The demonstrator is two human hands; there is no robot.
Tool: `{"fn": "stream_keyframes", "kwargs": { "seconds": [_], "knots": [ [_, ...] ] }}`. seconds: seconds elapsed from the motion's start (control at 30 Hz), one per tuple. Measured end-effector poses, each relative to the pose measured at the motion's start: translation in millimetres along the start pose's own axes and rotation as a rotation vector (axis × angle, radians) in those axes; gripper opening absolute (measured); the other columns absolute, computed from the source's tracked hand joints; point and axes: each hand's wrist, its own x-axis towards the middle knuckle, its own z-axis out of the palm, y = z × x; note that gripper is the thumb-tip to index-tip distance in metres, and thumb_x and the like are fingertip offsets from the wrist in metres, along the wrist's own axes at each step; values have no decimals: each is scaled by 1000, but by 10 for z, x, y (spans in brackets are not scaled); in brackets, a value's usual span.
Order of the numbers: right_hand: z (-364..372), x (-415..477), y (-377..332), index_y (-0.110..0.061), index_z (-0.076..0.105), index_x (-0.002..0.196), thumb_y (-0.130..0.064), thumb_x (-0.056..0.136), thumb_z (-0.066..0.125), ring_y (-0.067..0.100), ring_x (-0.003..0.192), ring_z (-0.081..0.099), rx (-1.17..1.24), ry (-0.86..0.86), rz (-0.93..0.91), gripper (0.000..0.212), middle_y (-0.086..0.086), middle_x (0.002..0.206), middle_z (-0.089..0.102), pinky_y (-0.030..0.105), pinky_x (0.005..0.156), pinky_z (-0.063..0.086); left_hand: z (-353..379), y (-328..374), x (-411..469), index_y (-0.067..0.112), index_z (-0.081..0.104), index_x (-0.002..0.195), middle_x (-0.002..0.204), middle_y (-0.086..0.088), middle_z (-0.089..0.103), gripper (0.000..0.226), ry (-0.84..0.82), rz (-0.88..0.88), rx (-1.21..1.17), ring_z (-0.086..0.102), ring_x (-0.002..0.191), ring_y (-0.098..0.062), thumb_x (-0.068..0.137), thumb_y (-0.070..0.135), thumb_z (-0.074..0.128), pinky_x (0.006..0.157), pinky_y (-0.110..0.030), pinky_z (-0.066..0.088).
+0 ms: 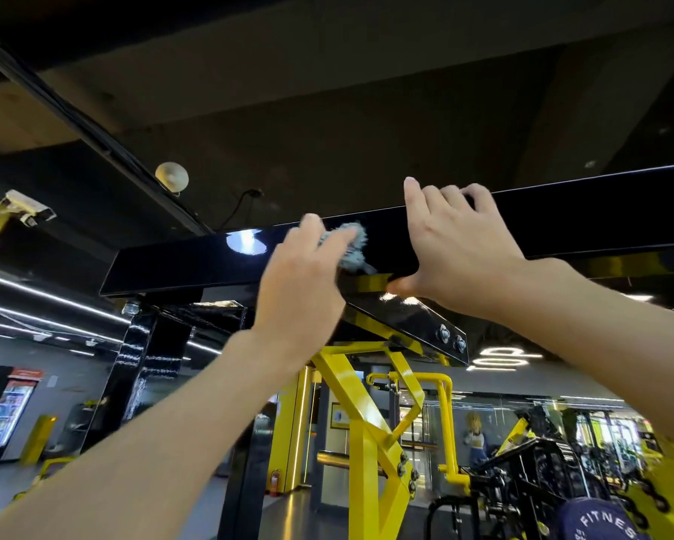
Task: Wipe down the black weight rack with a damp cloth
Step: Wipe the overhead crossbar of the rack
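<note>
The black weight rack's top crossbeam point(179, 263) runs overhead from lower left to upper right, glossy and reflecting a lamp. My left hand point(300, 282) is raised to its front face and presses a small grey-blue cloth point(351, 247) against the beam; the cloth bunches out past my fingertips and the hand is blurred by motion. My right hand point(456, 247) grips the beam just right of the cloth, fingers curled over the top edge and thumb under the bottom edge.
A black upright post point(148, 368) stands under the beam's left end. A black bolted plate point(425, 329) and yellow frame members point(366, 422) hang below the hands. Gym machines fill the lower right, a drinks fridge point(4, 411) stands far left.
</note>
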Motion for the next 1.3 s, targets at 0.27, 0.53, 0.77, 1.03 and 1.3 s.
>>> {"fn": "stream_keyframes", "kwargs": {
  "seconds": [0.27, 0.53, 0.77, 1.03, 1.3],
  "knots": [
    [-4, -9, -61, 0, 10, 152, -69, 75, 65, 30, 128, 42, -12, 2, 26, 117, 11, 137, 44, 48, 112, 25, 30, 212, 174, 10, 58, 135, 108, -11, 47, 53, 4, -82, -2, 48, 95, -27, 84, -5, 60, 78, -35, 41],
    [18, -38, -27, 2, 9, 152, -68, 78, 65, 30, 125, 43, 2, 33, -8, 116, 11, 134, 45, 48, 113, 25, 58, 80, 299, 15, 57, 137, 111, -10, 45, 55, 61, -288, 115, 49, 96, -27, 86, -4, 59, 79, -32, 37],
    [24, -38, -13, 0, 9, 152, -71, 79, 61, 30, 130, 41, 0, 33, -16, 114, 11, 140, 43, 48, 115, 23, -36, -162, 52, 11, 58, 137, 101, -7, 44, 57, -4, -124, 99, 46, 87, -21, 84, -10, 56, 76, -38, 45],
    [-55, 135, -421, -3, 1, 154, -73, 74, 65, 31, 142, 29, -11, -54, -27, 124, 13, 150, 35, 56, 120, 11, -56, -276, -83, 11, 58, 135, 103, -9, 49, 60, -6, -11, 38, 49, 89, -22, 80, -10, 63, 76, -35, 48],
    [49, 262, -638, 1, 2, 153, -73, 74, 64, 24, 132, 43, 65, 21, 26, 125, 7, 139, 48, 42, 116, 22, -45, -432, 129, 14, 54, 138, 115, -11, 45, 61, 4, -147, 24, 49, 101, -30, 81, 0, 65, 88, -40, 46]
  ]
}}
